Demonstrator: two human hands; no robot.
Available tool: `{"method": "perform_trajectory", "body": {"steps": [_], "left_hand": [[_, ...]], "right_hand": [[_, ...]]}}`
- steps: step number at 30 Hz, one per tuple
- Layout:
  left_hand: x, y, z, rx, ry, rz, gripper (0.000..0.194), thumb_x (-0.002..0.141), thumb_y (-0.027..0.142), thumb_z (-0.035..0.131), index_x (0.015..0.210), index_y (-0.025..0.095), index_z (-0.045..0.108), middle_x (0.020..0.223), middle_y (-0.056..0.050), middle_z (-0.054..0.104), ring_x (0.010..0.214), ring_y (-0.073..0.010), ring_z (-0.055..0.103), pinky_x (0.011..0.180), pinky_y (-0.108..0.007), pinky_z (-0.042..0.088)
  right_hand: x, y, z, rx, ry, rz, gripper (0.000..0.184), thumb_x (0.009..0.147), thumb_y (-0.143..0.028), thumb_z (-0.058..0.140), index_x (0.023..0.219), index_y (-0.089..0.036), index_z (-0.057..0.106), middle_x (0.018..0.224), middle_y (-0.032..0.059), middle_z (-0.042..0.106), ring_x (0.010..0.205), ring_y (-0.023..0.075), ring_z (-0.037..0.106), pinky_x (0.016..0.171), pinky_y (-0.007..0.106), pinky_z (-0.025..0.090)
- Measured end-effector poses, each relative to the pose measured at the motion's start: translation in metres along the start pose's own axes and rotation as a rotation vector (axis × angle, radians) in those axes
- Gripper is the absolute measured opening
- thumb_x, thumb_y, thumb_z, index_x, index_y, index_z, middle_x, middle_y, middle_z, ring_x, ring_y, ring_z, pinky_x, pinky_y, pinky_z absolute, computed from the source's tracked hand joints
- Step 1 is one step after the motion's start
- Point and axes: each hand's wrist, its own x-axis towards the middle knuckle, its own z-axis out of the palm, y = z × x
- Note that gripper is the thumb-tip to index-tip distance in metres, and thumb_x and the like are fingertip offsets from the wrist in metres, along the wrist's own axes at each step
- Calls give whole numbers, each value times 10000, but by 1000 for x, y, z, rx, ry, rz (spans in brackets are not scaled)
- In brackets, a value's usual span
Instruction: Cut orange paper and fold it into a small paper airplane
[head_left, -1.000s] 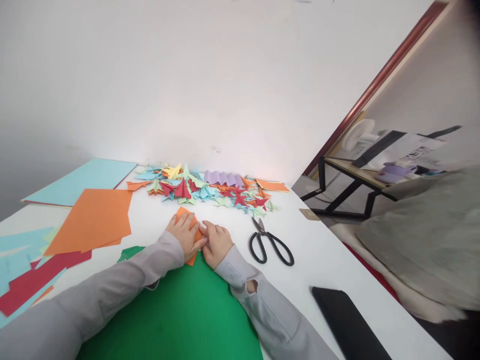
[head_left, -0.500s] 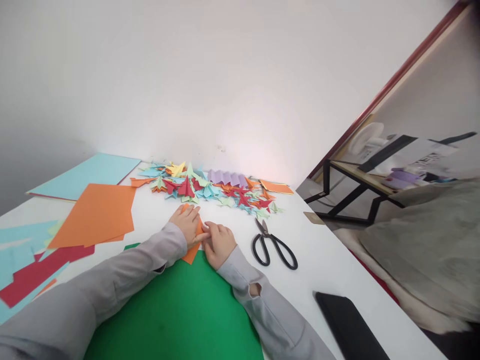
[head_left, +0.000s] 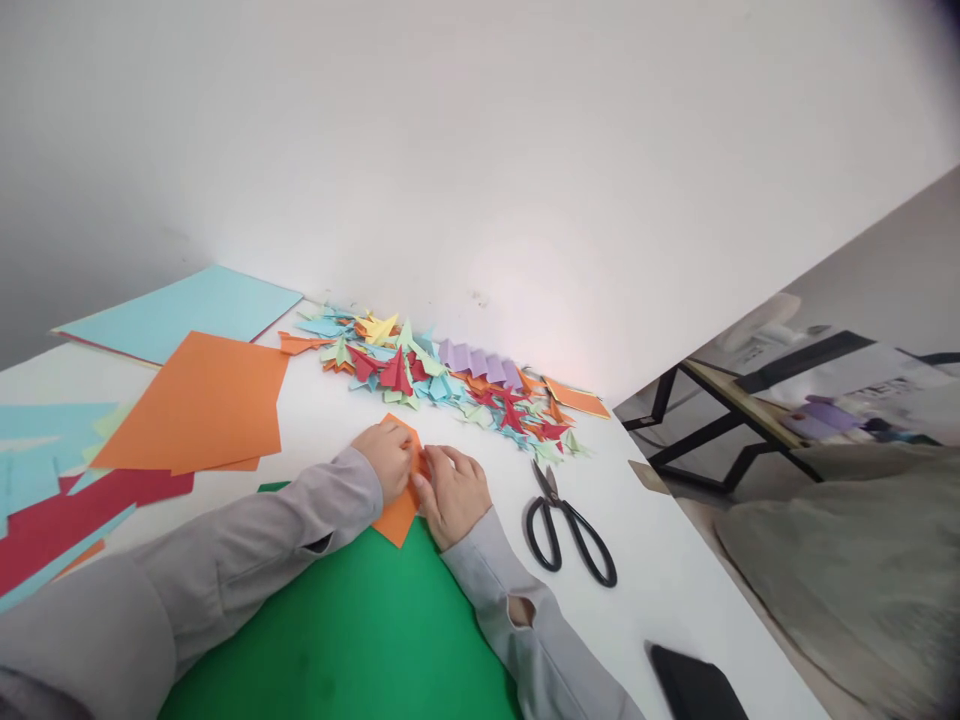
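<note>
A small folded piece of orange paper (head_left: 397, 522) lies slanted near the middle of the white table (head_left: 645, 590), its near end over the far part of the large green sheet (head_left: 360, 620) that runs toward the table's near edge. The left hand (head_left: 386, 460) is curled palm-down over the paper's left side, fingertips on it; whether it grips or only presses is hidden. The right hand (head_left: 459, 498) seems to pinch the paper's right edge between thumb and bent fingers. For a clean crease, the left fingers would best hold the paper flat while the right lines up the edge, then presses from the middle outward; the step where the green sheet ends could dent a soft fold, so firm support matters. The thin paper should take a crease easily, but a skewed one would be hard to undo. Black-handled scissors (head_left: 553, 498), blades parted, lie between the right hand and the table's right edge, well apart from the paper, while the heap of small folded coloured-paper shapes (head_left: 396, 372) lies along the table's back edge, leaving elbow room around the fold.
</note>
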Motion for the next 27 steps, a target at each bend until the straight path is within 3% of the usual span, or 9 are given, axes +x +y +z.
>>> {"method": "perform_trajectory", "body": {"steps": [9,19,27], "left_hand": [[0,4,-3,-57,-34,-47,261,772,184,446,873,88,666,901,-134,590,924,-266,496,796,-394,423],[-1,5,-5,-36,-37,-30,259,786,222,456,876,85,656,918,-137,582,915,-257,494,769,-388,420],[-1,5,-3,-12,-8,-25,254,781,190,442,838,101,673,893,-135,586,914,-257,502,789,-384,416]], "right_hand": [[36,4,9,-5,-45,87,377,898,-353,313,1129,-123,503,1097,113,622,1087,229,483,906,384,299],[14,5,15,-41,56,4,367,896,-321,299,1117,-130,523,1079,104,631,1115,230,461,942,380,255],[32,1,14,-6,-11,100,350,902,-313,308,1132,-133,500,1055,116,636,1063,220,498,891,375,312]]}}
